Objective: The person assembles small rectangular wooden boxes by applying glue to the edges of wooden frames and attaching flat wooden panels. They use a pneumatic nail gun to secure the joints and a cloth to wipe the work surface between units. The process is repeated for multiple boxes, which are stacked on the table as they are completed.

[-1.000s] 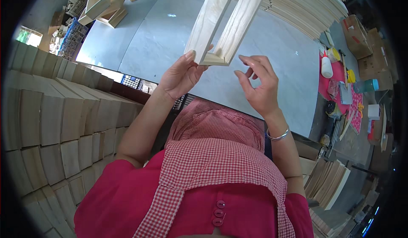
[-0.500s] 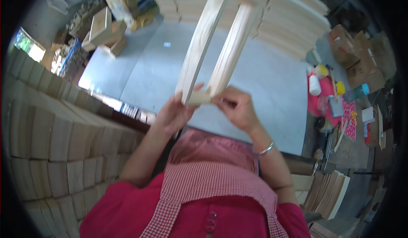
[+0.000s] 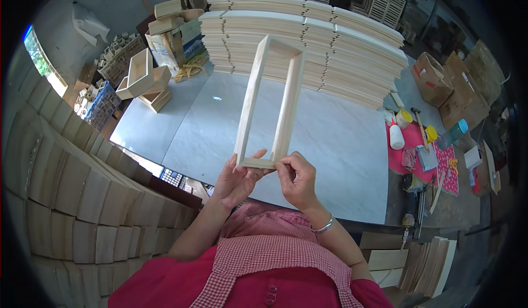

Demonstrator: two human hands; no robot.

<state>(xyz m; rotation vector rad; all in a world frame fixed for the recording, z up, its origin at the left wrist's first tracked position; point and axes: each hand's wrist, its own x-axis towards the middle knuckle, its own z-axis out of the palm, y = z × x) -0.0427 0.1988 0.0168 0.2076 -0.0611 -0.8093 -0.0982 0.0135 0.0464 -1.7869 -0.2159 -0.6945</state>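
Note:
A pale rectangular wooden frame [image 3: 286,96] is held upright above the grey marble table [image 3: 341,143], its long sides running away from me. My left hand [image 3: 236,178] grips the frame's near left corner with the thumb on the short bottom rail. My right hand [image 3: 297,178] holds the near right corner, fingers curled round the rail; a silver bangle sits on that wrist.
Tall stacks of pale wooden slats [image 3: 324,44] line the table's far edge. Wooden boxes [image 3: 143,77] sit at the far left. A red mat [image 3: 429,154] at the right carries a white glue bottle [image 3: 396,137], a hammer and small tools. Stacked wood pieces [image 3: 71,187] rise at my left.
The frame has come down and swung from slanted to nearly straight in front of me. Both hands have closed together on its near short end.

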